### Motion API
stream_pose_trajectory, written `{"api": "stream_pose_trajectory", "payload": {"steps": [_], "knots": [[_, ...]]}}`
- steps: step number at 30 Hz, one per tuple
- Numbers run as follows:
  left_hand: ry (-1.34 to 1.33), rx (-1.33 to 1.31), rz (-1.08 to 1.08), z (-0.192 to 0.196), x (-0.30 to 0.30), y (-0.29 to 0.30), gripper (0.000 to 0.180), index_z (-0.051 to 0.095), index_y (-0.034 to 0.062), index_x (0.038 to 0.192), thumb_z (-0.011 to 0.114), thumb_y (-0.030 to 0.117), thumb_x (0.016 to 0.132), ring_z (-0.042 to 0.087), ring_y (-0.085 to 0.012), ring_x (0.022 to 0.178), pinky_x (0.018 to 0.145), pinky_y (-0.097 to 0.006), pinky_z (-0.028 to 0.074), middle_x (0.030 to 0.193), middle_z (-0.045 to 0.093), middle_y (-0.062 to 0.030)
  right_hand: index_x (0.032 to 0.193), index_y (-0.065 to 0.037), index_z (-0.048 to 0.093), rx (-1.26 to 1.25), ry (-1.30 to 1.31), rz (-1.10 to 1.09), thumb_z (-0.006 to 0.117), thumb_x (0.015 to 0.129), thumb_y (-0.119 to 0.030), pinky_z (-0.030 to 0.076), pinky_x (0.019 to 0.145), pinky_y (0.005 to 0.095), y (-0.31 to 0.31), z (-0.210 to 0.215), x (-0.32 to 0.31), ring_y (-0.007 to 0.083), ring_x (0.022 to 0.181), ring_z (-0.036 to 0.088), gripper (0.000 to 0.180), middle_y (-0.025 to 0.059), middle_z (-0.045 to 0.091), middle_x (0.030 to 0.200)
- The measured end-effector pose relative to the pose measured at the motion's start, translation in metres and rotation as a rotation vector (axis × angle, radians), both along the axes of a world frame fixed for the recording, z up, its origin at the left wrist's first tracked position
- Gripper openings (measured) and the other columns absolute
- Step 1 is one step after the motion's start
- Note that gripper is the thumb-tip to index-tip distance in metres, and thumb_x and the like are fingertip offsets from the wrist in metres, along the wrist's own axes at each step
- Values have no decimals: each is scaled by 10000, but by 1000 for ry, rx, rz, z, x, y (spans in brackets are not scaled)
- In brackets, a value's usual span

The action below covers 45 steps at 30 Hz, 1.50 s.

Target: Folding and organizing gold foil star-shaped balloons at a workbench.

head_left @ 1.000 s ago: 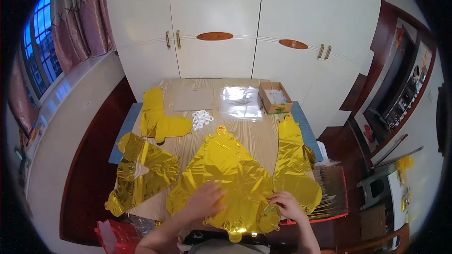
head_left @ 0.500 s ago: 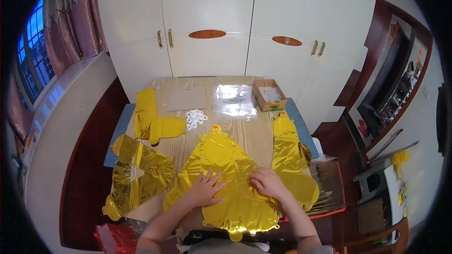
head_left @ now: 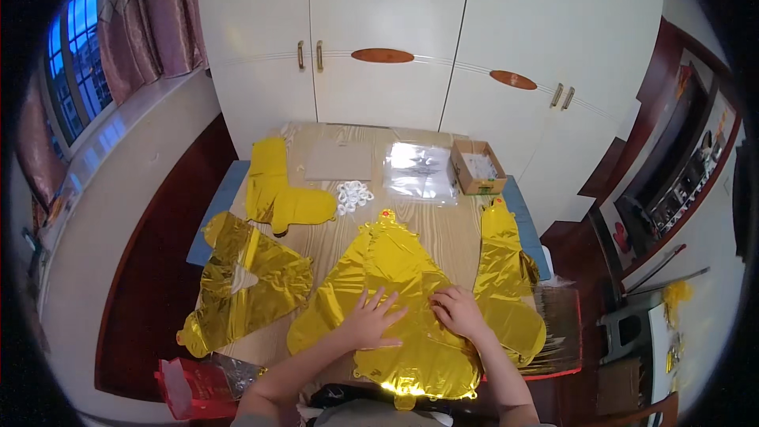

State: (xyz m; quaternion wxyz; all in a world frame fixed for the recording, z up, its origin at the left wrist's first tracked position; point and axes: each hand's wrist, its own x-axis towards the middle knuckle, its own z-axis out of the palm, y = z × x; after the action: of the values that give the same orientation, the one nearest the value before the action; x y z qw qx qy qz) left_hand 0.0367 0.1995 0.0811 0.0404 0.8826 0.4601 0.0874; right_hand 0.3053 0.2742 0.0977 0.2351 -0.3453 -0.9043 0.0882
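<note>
A flat gold foil balloon (head_left: 395,265) lies spread over the near middle of the table, with a small red spot at its far tip. My left hand (head_left: 370,323) rests on its left-centre part, palm down and fingers spread. On its right side, my right hand (head_left: 458,312) touches the foil with bent, slightly parted fingers; the thumb is partly hidden. Another flat gold balloon (head_left: 502,269) lies to the right, its inner edge meeting the middle one. To the left are a triangular gold balloon (head_left: 273,289) and, farther back, an L-shaped one (head_left: 269,182).
White rings (head_left: 353,198) lie in a pile behind the middle balloon. Clear plastic sleeves (head_left: 421,172), a beige flat sheet (head_left: 338,162) and an open cardboard box (head_left: 479,168) stand along the back. A red bag (head_left: 194,389) is at the near left; white cabinets (head_left: 387,0) rise behind the table.
The view has swung a little left, so the scene sits farther right. My left hand has slid slightly right over the foil; the right hand stays near the same spot, its fingers a little more spread.
</note>
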Motion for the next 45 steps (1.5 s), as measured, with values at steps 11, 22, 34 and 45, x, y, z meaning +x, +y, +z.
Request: {"api": "stream_pose_trajectory", "payload": {"steps": [11,22,34,45], "knots": [[-15,71,63,0,6,-3,806,416,195,1447,438,735,850,290,-470,1375,1060,-690,206,1490,342,-228,1055,-114,664,-23,13,-18,658,847,-204,432,867,403,0,-2,0,270,1007,560,226,46,627,1068],[-63,81,77,2,4,-4,764,434,208,1435,506,682,841,306,-437,1375,1065,-695,188,1487,356,-205,1047,-75,630,-18,-80,-231,702,808,-331,381,927,467,30,-3,-18,344,1087,494,358,145,566,1047],[-82,87,80,4,4,-6,753,431,209,1438,517,664,844,304,-446,1373,1067,-695,177,1484,358,-211,1062,-81,613,-306,-318,-316,727,764,-444,405,952,468,70,-2,-34,376,1117,484,483,181,527,1169],[-66,95,74,2,4,-5,767,436,188,1435,478,690,856,295,-447,1373,1077,-686,164,1478,356,-229,1148,-87,659,-590,-471,-235,725,770,-499,423,934,447,75,38,-39,372,1072,537,563,193,550,1198]]}}
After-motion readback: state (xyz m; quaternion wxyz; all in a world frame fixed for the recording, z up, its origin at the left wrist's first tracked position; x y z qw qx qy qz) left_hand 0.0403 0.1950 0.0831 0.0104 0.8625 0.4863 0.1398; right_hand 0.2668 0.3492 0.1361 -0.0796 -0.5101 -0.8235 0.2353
